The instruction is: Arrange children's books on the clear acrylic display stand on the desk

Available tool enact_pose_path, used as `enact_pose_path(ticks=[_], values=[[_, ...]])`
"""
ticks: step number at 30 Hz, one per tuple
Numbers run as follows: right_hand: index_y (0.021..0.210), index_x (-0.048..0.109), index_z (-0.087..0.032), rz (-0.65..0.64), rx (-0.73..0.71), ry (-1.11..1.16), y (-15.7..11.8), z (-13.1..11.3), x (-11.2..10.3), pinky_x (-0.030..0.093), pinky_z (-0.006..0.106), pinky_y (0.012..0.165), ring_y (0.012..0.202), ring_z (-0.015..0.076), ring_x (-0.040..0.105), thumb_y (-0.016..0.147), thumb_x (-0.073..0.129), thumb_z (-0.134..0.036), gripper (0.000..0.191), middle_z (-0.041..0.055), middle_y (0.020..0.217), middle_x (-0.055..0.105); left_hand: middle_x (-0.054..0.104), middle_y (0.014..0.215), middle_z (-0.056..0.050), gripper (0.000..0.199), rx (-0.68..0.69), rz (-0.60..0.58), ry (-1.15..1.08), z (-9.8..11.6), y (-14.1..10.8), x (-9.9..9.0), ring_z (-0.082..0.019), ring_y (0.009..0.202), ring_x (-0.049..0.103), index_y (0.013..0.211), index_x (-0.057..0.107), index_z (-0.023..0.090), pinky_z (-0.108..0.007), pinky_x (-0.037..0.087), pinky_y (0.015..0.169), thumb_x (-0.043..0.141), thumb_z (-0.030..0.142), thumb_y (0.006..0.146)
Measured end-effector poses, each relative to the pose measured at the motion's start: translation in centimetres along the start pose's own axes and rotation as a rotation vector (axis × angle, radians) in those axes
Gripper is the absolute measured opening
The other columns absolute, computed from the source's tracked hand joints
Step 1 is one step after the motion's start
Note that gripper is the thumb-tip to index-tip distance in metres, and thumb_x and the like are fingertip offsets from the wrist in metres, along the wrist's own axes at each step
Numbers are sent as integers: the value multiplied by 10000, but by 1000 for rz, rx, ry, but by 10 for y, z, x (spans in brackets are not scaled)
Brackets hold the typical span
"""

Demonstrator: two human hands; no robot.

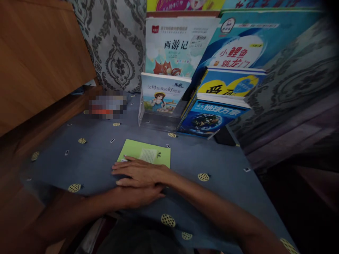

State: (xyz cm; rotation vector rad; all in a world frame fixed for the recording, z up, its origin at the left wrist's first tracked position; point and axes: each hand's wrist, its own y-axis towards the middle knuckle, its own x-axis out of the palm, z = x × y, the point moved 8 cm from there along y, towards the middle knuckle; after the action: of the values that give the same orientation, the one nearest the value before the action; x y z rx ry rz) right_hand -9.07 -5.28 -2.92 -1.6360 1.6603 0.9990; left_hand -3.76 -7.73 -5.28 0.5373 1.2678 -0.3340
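A green book lies flat on the cloth-covered table, its back cover showing a pale text block. My right hand rests flat across the book's near part, fingers stretched toward the left and slightly spread. Just below it, my left hand lies palm down, pointing right, crossing under my right wrist. Its fingers are partly covered, but the visible tips reach out straight. Neither hand grasps anything.
Behind the book, a clear acrylic stand holds a small picture book. Several more books, including a blue earth book, stand to its right. A dark flat object lies beside them. A wooden cabinet borders the left; a blurred item sits near it.
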Motion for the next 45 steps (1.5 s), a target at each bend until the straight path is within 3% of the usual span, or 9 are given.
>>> enact_pose_path(ticks=[4, 8, 15, 19, 24, 31, 35, 40, 45], values=[[1447, 496, -152, 18, 90, 1, 9, 25, -6, 162, 418, 1257, 1504, 192, 298, 1033, 456, -435, 502, 106, 1547, 465, 669, 1281, -141, 389, 170, -114, 17, 15, 9, -1, -267, 1209, 627, 1300, 582, 120, -372, 502, 1016, 473, 353, 1008], [1482, 443, -108, 86, 204, -2, 5, 53, -18, 142, 460, 1260, 1517, 225, 264, 1029, 459, -438, 561, 153, 1596, 364, 630, 1330, -155, 444, 188, -74, -42, 14, 13, -5, -276, 1254, 592, 1333, 528, 108, -393, 479, 1058, 563, 357, 967], [1495, 429, -106, 214, 324, 20, -33, 82, -32, 160, 502, 1254, 1527, 250, 234, 1033, 428, -400, 548, 172, 1606, 331, 537, 1461, -175, 452, 208, -64, -72, 12, 13, -3, -273, 1393, 472, 1376, 493, 108, -429, 381, 1164, 480, 367, 1006], [1477, 466, -141, 298, 344, 127, -67, 93, -41, 244, 492, 1231, 1488, 248, 339, 1037, 384, -410, 523, 142, 1565, 426, 506, 1501, -161, 448, 208, -96, -104, 11, 13, -7, -258, 1449, 401, 1378, 504, 112, -416, 344, 1194, 461, 371, 1015], [1351, 606, -205, 518, 379, 407, -102, 107, -57, 415, 471, 1126, 1294, 254, 583, 999, 391, -596, 568, 104, 1378, 641, 477, 1541, -77, 473, 256, -183, -140, 13, 11, -4, -217, 1491, 327, 1435, 472, 176, -444, 217, 1246, 373, 424, 1044], [1141, 720, -191, 782, 358, 897, -112, 124, -57, 415, 483, 1128, 1196, 266, 654, 847, 583, -715, 617, 103, 1182, 740, 462, 1552, -81, 511, 331, -234, -135, 13, 25, -7, -169, 1450, 400, 1487, 398, 190, -412, 187, 1246, 300, 448, 1057], [1004, 746, -197, 948, 303, 1096, -120, 131, -61, 396, 471, 1138, 1158, 251, 671, 814, 639, -704, 552, 92, 1120, 756, 473, 1539, -117, 537, 329, -182, -77, 2, 45, -7, -201, 1443, 413, 1468, 423, 183, -429, 232, 1221, 303, 493, 1045], [1024, 736, -212, 1020, 342, 1247, -136, 134, -62, 406, 445, 1125, 1165, 239, 664, 867, 561, -710, 552, 92, 1122, 758, 468, 1535, -154, 565, 288, -119, 30, -30, 69, 1, -232, 1439, 416, 1453, 442, 166, -432, 275, 1190, 298, 520, 1037], [1020, 736, -191, 1015, 352, 1167, -138, 138, -57, 432, 448, 1099, 1111, 241, 686, 797, 627, -737, 600, 109, 1104, 759, 457, 1545, -142, 640, 186, -91, 81, -64, 62, -4, -242, 1445, 406, 1498, 387, 185, -451, 269, 1194, 269, 593, 1018]])
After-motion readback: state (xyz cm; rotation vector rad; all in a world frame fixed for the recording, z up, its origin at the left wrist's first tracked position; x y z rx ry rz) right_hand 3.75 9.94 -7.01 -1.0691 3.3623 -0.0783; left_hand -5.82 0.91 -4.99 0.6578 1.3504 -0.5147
